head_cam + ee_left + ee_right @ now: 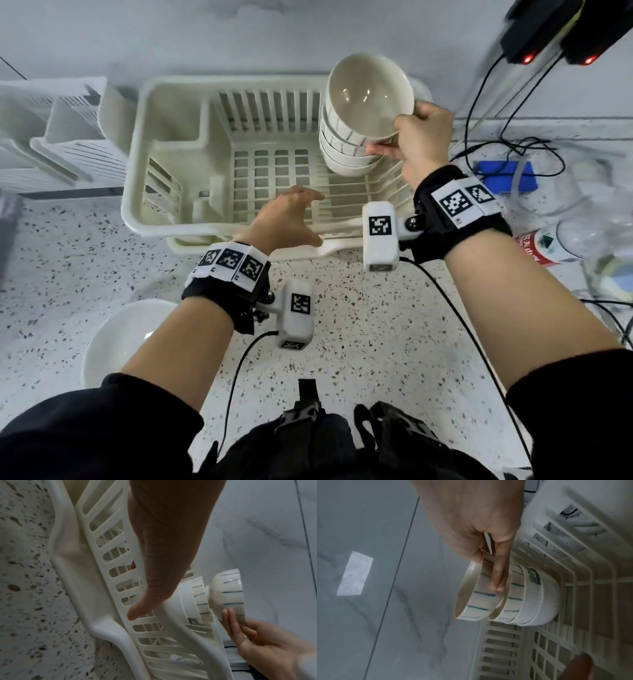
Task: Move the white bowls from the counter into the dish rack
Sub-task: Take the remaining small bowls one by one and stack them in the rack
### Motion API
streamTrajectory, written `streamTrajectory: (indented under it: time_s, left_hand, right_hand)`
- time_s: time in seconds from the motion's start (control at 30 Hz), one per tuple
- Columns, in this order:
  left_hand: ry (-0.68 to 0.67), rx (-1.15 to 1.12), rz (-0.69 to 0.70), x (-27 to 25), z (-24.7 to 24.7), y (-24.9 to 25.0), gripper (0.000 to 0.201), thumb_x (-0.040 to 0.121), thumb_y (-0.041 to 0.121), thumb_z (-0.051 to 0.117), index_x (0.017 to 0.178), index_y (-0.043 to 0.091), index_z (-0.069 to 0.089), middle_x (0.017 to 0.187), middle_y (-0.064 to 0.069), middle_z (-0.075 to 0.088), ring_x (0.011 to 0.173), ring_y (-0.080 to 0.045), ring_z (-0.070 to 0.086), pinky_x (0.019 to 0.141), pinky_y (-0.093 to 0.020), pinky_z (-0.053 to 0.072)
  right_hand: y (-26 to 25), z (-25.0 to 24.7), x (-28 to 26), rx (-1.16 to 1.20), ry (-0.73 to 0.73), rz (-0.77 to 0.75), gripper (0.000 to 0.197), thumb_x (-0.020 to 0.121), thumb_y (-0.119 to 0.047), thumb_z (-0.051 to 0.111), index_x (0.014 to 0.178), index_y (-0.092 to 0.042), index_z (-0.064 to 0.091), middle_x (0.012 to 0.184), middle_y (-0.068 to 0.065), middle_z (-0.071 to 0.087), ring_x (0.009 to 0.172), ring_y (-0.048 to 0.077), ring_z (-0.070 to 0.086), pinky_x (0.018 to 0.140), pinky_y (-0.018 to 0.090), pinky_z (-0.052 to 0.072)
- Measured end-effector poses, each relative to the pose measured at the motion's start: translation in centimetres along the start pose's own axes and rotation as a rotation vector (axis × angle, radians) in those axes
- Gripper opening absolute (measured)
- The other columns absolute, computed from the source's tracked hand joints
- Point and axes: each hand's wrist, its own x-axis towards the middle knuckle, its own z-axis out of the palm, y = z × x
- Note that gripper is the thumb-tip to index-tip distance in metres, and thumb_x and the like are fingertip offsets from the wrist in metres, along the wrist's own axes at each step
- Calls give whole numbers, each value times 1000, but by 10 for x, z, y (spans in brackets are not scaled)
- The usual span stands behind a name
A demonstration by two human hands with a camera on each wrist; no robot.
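Note:
A cream dish rack stands on the speckled counter. In its right part a stack of white bowls leans on the rack floor. My right hand grips a white bowl with blue stripes by its rim, thumb inside and fingers outside, right on top of that stack. In the right wrist view the striped bowl sits tilted against the stack. My left hand is open with fingers spread over the rack's front rim, holding nothing. Another plain white bowl stands on the counter under my left forearm.
A second white slotted rack stands left of the dish rack. To the right lie black cables, a blue box and a plastic bottle. Black devices with red lights hang top right. A grey wall runs behind.

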Motion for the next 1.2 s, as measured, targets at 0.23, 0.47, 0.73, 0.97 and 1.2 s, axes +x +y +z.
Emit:
streamTrajectory:
  time_s: [0.23,0.47,0.73,0.97,1.2]
  left_hand:
    - [-32,17,40,8,2,-2,76,66,20,74,134,23,41,145,0,39,124,-17,45,102,-31,36]
    - [-37,45,43,10,4,-3,77,66,20,72,136,24,40,147,0,37,131,-18,39,106,-31,32]
    - [-45,65,31,9,3,-1,74,68,20,69,136,25,40,148,0,34,133,-18,37,106,-33,33]
    - [-46,70,19,8,3,1,73,69,20,68,136,24,39,149,0,33,134,-18,35,108,-35,32]
    - [-46,75,13,8,3,2,73,69,20,67,136,25,39,149,0,34,133,-18,36,107,-35,32]
  right_hand:
    - [4,5,18,-71,3,10,26,81,14,40,71,-3,57,70,8,55,40,30,62,43,32,58]
    - [11,8,27,-104,-16,-4,30,79,14,39,58,-4,49,68,9,52,29,23,59,39,28,55]
    - [12,5,28,-113,-8,9,34,80,14,40,104,0,59,97,10,56,38,21,63,42,27,57]
    - [12,4,28,-102,5,32,45,83,14,44,125,-1,49,100,4,49,35,14,61,44,28,58]
    - [14,5,29,-118,2,34,36,86,12,44,118,1,53,88,3,49,46,25,64,43,23,57]
